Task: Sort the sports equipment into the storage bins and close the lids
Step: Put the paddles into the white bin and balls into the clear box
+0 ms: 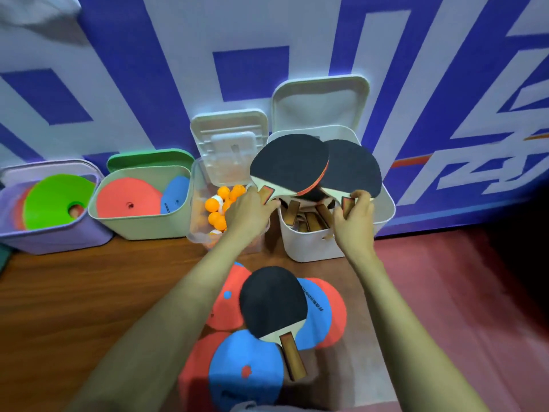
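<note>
Two paddles over white bin [309, 245]: left hand [249, 209] grips left paddle [289, 162] handle, right hand [353, 215] grips right paddle [353, 168] handle. Loose paddle [271, 301], cones [246, 367] unsorted on floor [89, 292]; lids [320, 102] open.

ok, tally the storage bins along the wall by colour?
Lilac plastic bin: 1
Pale green plastic bin: 1
Clear plastic bin: 1
White plastic bin: 1
Total: 4, all with lids open.
</note>
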Demonstrator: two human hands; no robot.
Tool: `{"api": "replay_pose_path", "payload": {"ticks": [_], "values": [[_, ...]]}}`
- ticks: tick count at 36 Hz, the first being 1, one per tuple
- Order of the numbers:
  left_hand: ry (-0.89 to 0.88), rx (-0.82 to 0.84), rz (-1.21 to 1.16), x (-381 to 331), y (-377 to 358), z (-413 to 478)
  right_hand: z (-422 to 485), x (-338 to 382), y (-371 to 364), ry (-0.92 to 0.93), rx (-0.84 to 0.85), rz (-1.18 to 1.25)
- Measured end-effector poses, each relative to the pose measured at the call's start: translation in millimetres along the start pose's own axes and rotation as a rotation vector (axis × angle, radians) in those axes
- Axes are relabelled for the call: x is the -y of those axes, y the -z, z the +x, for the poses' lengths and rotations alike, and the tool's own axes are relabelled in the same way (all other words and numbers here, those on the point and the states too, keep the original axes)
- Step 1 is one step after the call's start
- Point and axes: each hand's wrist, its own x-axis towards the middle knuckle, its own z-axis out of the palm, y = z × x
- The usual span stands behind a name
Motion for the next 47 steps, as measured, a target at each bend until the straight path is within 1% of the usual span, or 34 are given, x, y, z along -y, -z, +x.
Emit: {"api": "replay_pose_path", "payload": {"ticks": [3, 7, 9, 13, 17, 19, 24, 25, 27, 29, 31, 33, 35, 38, 43, 45, 47], "values": [[0.013, -0.008, 0.035, -6, 5, 18, 33, 7, -7, -0.019, 0.092, -0.063], [0.005, -0.015, 0.034, -9, 6, 40, 77, 9, -18, 0.017, 0.306, -0.326], [0.008, -0.007, 0.054, -13, 6, 49, 92, 6, -29, 0.041, 0.387, -0.418], [-0.002, 0.025, 0.077, -19, 2, 64, 105, -7, -50, 0.060, 0.504, -0.453], [-0.070, 0.056, 0.105, -28, -1, 74, 116, -28, -59, 0.017, 0.671, -0.513], [-0.082, 0.091, 0.092, -36, 0, 78, 120, -30, -56, -0.019, 0.727, -0.544], [-0.146, 0.225, 0.085, -60, -9, 86, 129, -32, -41, -0.071, 0.767, -0.538], [-0.159, 0.256, 0.083, -64, -14, 89, 131, -33, -37, -0.087, 0.752, -0.547], [-0.154, 0.313, 0.041, -71, -27, 93, 135, -37, -30, -0.153, 0.657, -0.512], [-0.130, 0.363, -0.005, -78, -38, 96, 141, -38, -23, -0.225, 0.511, -0.378], [-0.117, 0.423, -0.001, -84, -47, 97, 144, -35, -20, -0.304, 0.386, -0.158], [-0.080, 0.469, 0.017, -88, -56, 97, 143, -25, -19, -0.365, 0.325, 0.021], [-0.044, 0.490, 0.034, -89, -68, 98, 145, -15, -20, -0.361, 0.311, 0.070], [-0.009, 0.455, 0.085, -86, -82, 99, 145, -9, -28, -0.315, 0.371, 0.007], [0.127, 0.482, 0.152, -72, -92, 102, 143, -16, -48, -0.175, 0.576, -0.261], [0.124, 0.483, 0.170, -63, -97, 104, 143, -19, -54, -0.115, 0.613, -0.370], [0.078, 0.495, 0.194, -59, -97, 103, 142, -20, -57, -0.064, 0.618, -0.444]]}}
